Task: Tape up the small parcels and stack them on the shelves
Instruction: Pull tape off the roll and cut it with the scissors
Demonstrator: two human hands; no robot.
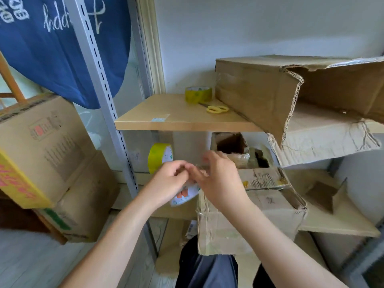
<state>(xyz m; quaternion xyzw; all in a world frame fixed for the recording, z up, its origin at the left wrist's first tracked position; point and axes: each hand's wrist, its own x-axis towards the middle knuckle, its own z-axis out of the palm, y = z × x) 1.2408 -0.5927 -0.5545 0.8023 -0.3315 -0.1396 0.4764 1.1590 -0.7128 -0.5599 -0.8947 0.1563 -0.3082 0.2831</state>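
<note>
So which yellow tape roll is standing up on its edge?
The lower tape roll, just above the left hand. It stands on edge, while the upper tape roll lies flat on the shelf board beside the scissors.

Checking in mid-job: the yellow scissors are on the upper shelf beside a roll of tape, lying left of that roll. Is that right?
Not quite. In the head view the yellow scissors are on the upper shelf beside the roll of tape, but they lie to the right of that roll and nearer the camera, not left of it.
</note>
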